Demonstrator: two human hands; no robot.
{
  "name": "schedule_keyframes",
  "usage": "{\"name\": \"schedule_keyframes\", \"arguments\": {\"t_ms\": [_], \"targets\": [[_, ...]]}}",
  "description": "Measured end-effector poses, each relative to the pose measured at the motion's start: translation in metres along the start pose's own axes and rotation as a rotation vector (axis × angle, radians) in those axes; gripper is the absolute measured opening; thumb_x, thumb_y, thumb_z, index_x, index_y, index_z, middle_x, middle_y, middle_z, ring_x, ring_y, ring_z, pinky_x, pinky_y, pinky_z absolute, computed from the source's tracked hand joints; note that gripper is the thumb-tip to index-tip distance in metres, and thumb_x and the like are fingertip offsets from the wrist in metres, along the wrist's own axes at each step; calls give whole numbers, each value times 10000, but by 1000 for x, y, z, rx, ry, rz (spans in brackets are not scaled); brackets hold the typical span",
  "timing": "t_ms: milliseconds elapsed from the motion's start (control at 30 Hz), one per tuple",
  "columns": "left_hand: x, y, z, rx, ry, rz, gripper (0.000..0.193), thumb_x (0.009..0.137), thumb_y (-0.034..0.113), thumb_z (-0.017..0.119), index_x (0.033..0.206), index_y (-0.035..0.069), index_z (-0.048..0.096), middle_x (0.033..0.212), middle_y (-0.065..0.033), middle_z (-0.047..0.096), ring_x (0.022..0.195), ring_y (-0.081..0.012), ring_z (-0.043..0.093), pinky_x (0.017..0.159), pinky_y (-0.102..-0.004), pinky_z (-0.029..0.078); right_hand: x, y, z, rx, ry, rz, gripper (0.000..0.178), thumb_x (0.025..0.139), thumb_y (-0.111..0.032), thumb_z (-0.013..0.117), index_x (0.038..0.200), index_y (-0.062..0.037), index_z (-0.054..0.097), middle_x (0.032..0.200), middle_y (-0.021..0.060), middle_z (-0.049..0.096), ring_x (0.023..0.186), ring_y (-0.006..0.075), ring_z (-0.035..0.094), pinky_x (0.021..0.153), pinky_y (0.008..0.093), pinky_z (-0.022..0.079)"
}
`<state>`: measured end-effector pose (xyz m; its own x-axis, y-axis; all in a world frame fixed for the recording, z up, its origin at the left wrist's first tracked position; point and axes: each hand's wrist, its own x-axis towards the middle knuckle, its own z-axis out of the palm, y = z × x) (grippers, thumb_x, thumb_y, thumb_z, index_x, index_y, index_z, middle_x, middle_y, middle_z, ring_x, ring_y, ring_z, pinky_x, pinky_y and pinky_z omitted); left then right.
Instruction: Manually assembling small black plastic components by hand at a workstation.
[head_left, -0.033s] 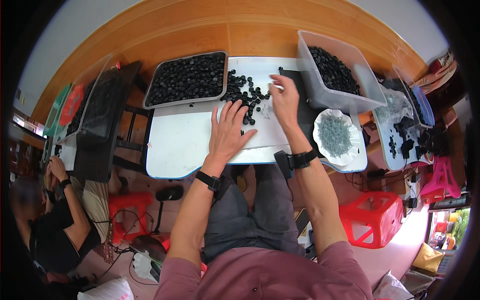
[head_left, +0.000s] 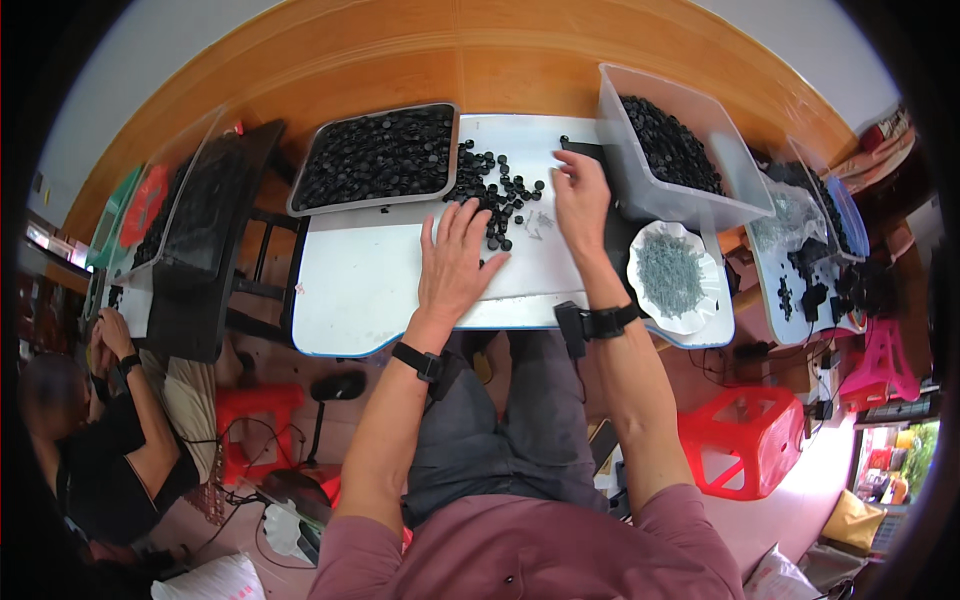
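Small round black caps [head_left: 503, 186] lie loose on the white table [head_left: 350, 280] in front of me. My left hand [head_left: 460, 245] rests at the near side of this pile, fingers spread and touching or just over the nearest caps. To the right of the pile is my right hand [head_left: 583, 200], its fingers loosely bent and the thumb a little apart from the forefinger. Nothing shows between them. Several thin grey pins [head_left: 537, 224] lie between my two hands. A metal tray [head_left: 291, 205] full of black caps stands behind my left hand.
A clear plastic bin [head_left: 690, 205] of black parts stands at the back right, on a black mat [head_left: 622, 232]. A white fluted dish [head_left: 712, 290] holds many thin grey-green pieces. A red stool [head_left: 745, 400] is right of me; another person [head_left: 120, 440] sits at the left.
My right hand has shifted slightly right, away from the caps, with thumb and forefinger closer together. My left hand is almost unmoved.
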<state>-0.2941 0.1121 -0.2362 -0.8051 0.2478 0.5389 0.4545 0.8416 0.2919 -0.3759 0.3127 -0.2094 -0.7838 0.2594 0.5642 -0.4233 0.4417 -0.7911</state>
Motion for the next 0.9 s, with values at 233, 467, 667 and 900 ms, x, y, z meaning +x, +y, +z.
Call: {"name": "schedule_keyframes", "arguments": {"t_ms": [233,467,667,900], "targets": [[3,-12,11,-2,-2,-119,734,871,419,783,1443,66,489,1577,-133,407,1469,-362,341,1209,-511,270,-22,6,-49,-298,-500,78,363,781,-113,766,1140,-62,749,1043,144,692,909,284,675,839,383,552],[8,-9,12,-24,-42,-128,792,852,455,791,1464,67,472,1609,-150,371,1469,-395,337,1183,-531,318,-31,3,-17,-389,-533,41,400,745,-151,815,1134,-82,753,1160,161,621,1117,340,613,971,420,508],[8,-7,11,-54,-58,-153,747,867,395,796,1452,50,484,1596,-154,390,1465,-404,352,1157,-485,384,-25,15,-21,-437,-424,118,201,787,-71,729,980,-17,719,1004,210,638,953,393,657,876,458,527],[10,-5,9,-83,-42,-175,664,888,317,782,1427,41,509,1574,-164,422,1454,-395,371,1161,-470,379,-40,26,-15,-428,-297,37,230,804,-75,733,1017,2,689,1043,217,628,935,412,653,857,475,528]]}}
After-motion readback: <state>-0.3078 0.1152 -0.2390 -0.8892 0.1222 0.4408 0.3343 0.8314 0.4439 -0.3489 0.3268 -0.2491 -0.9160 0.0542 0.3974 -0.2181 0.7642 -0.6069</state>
